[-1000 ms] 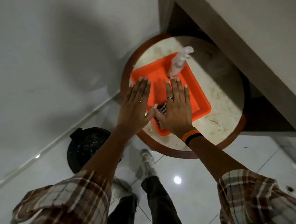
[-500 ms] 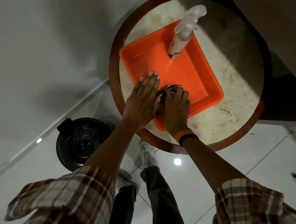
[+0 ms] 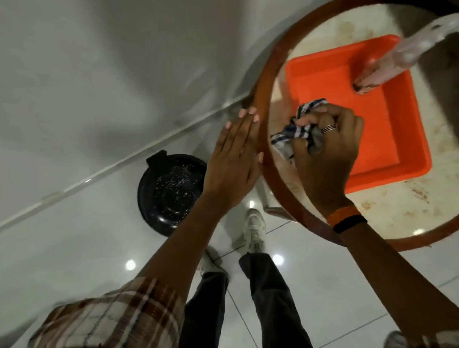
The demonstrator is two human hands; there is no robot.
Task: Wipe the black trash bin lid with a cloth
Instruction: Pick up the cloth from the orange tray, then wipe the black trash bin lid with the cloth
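Note:
The black trash bin lid [image 3: 171, 193] is round, speckled with white specks, and sits on the floor by the wall at lower left of the table. My right hand [image 3: 326, 151] is closed around a blue-and-white checked cloth [image 3: 291, 133], held over the left rim of the orange tray [image 3: 398, 147]. My left hand [image 3: 235, 162] is flat with fingers together, holding nothing, hovering between the table edge and the bin, partly covering the lid's right side.
A round table [image 3: 275, 187] with a red-brown rim and stained pale top carries the tray. A spray bottle [image 3: 404, 55] stands in the tray's far corner. Glossy white floor tiles, a wall base at left, and my shoes [image 3: 255, 234] lie below.
My right hand has gathered the cloth and lifted it from the tray towards the table's left edge. My left hand has left the tray and moved left over the bin. The view swung left.

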